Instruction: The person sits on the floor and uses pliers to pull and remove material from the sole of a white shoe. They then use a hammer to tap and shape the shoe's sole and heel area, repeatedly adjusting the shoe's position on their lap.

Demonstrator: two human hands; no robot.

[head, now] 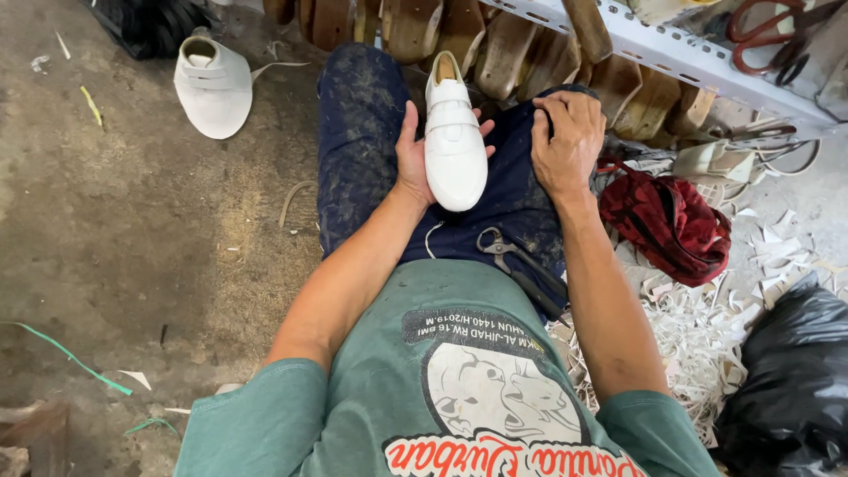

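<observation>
white shoe [454, 146] on lap, L hand [415, 159] cupping, R hand [565, 141] beside

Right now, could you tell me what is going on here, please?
A seated person holds a white shoe on their lap, the left hand cupping its side. The right hand rests flat on the right thigh, holding nothing. Pincers lie on the lap by the waist. A second white shoe sits on the floor to the left. Wooden lasts hang under a metal shelf ahead, and white scraps and a red bag lie to the right.
</observation>
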